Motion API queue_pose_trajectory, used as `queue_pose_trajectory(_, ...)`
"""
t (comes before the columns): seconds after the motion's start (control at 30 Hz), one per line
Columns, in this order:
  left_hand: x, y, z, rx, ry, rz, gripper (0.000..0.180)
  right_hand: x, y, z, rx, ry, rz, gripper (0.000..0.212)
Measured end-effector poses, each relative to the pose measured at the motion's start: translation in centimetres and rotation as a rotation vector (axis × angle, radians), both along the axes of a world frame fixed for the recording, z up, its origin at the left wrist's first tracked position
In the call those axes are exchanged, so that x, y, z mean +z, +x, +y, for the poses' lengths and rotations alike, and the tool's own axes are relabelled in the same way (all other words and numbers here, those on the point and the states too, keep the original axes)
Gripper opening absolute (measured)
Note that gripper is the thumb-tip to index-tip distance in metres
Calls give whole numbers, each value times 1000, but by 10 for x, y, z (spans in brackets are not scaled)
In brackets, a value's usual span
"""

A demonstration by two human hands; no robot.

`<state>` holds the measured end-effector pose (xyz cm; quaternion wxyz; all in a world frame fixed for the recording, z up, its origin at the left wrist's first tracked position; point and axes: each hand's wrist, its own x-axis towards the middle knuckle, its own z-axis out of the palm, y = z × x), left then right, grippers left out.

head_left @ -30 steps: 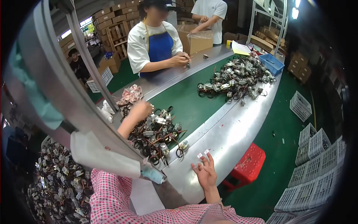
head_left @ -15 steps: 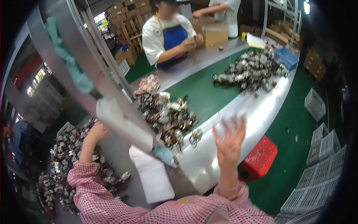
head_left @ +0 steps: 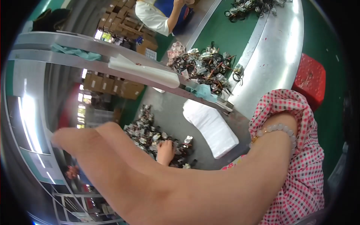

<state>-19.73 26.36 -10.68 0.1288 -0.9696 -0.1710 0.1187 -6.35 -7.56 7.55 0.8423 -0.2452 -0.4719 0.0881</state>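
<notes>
Biggest item: right hand (head_left: 157, 191), right up at the camera, crossing the lower half from the right. Fingers point left, tips blurred; can't tell how far they're spread or whether they have hold of anything.

Bench (head_left: 270, 56) next, silver edge and green top, curving off upper right. Metal frame (head_left: 32, 41) slants from upper left to mid-view. Pink checked sleeve (head_left: 303, 168) is bunched on the right forearm.

Near pile of small parts (head_left: 140, 129) sits on the grey tabletop (head_left: 168, 112), left of centre, partly behind the right hand. Second pile (head_left: 204, 69), parts with black cable loops, is on the bench past the frame. Co-worker in blue apron (head_left: 153, 15) at top, cut off by the view.

Folded white sheet (head_left: 212, 127) lies on the grey tabletop, right of the near pile. Red stool (head_left: 309, 80) stands by the bench's outer edge. White padding (head_left: 146, 71) is on the frame.

Left hand (head_left: 165, 151) is down at the near pile, fingers in among the parts; finger spread and any grip can't be told. Smallest: beaded bracelet (head_left: 275, 128), right wrist.
</notes>
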Motion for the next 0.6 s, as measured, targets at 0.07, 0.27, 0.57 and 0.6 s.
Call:
queue_pose_trajectory(0.07,0,30,-21,-63,-34,22,19,7,-1,-10,0,-30,-41,78)
queue_pose_trajectory(0.27,41,38,-25,-20,-60,40,23,31,24,-12,260,-91,-198,69)
queue_pose_trajectory(0.57,165,50,64,59,-147,0,35,68,12,13,285,-81,-259,94)
queue_pose_trajectory(0.6,159,43,57,74,-161,-6,36,65,12,12,287,-83,-247,93)
